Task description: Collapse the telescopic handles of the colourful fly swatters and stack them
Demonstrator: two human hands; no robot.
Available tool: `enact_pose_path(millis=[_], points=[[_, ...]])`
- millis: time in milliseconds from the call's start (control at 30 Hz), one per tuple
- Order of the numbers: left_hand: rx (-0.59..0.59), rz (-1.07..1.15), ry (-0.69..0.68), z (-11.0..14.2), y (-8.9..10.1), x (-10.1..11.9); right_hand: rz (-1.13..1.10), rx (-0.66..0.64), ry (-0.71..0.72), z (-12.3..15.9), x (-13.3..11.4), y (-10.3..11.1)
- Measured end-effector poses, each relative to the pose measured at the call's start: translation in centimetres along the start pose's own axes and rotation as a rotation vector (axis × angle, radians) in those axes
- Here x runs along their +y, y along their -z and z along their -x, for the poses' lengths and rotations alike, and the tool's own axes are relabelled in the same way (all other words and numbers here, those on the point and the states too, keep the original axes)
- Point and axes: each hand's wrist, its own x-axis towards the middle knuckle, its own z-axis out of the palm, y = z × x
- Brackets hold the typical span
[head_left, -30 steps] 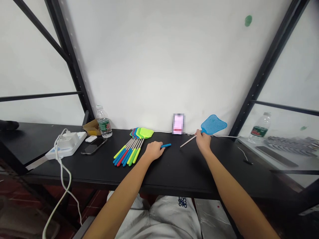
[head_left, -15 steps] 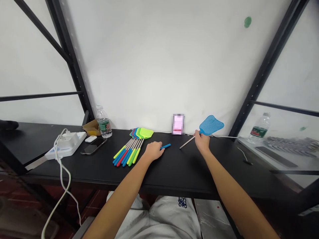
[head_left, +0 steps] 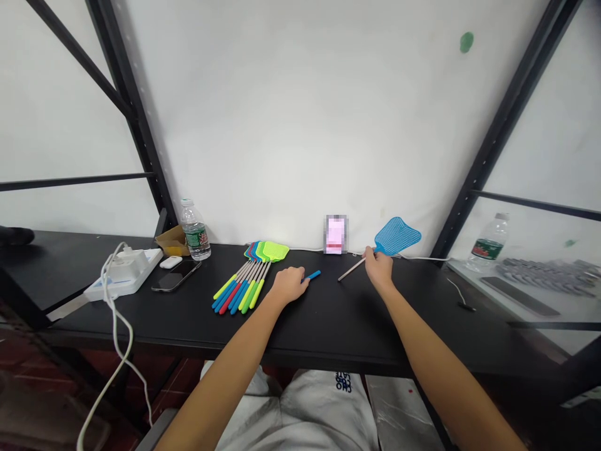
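Evidently the blue swatter (head_left: 398, 237) was a light thing: a mesh paddle, prob. thin bendy plastic, on a slim metal rod (head_left: 351, 269) that looked stiff. It was held R of ctr., toward the rear of the counter (head_left: 328, 332), w/ the R hand (head_left: 379, 266) clenching its fingers round the neck, just below the paddle. The rod's bare end pointed down-left at the blue handle (head_left: 314, 274), the two apart. The L hand (head_left: 290, 285) had its fingers wrapped round that handle, most of it hidden, one end poking out.

The neck was prob. the best hold, since the paddle would likely flex; the smooth rod might twist a bit in the fingers. The handle seemed light too, poss. slick; neither looked fragile.

The counter was flat, matte black, set against a white wall (head_left: 300, 125) btwn. black metal uprights (head_left: 457, 200). L of the hands lay a fan of swatters (head_left: 254, 272), heads wallward. Farther L were a water bottle (head_left: 196, 232), a cardboard box (head_left: 173, 241), a dark phone (head_left: 176, 275) and a white power strip (head_left: 141, 275). A pixelated screen (head_left: 335, 234) stood by the wall.
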Motion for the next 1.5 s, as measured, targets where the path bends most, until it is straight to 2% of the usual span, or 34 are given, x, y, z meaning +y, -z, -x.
enact_pose_path(millis=[200,500,667,1033,1233,1367,1500], points=[[0.006,-0.011,0.012,0.0,0.1,0.0,-0.004,-0.019,0.096,0.4,0.2,-0.5],[0.032,0.014,0.022,0.0,0.0,0.0,-0.032,-0.107,0.144,1.4,-0.4,-0.9],[0.048,0.012,0.015,0.1,0.1,0.1,-0.04,-0.137,0.117,1.5,-0.3,-1.2],[0.085,0.005,0.012,0.0,-0.1,0.1,-0.086,-0.287,0.097,2.3,0.3,-2.7],[0.101,-0.002,0.013,0.0,-0.2,0.1,-0.106,-0.377,0.112,3.3,-0.6,-3.0],[0.154,0.028,-0.025,0.1,-0.1,0.5,-0.114,-0.458,0.126,4.1,-1.4,-3.3],[0.196,0.067,-0.105,0.3,0.0,1.0,-0.114,-0.463,0.133,3.9,-1.6,-3.1]])
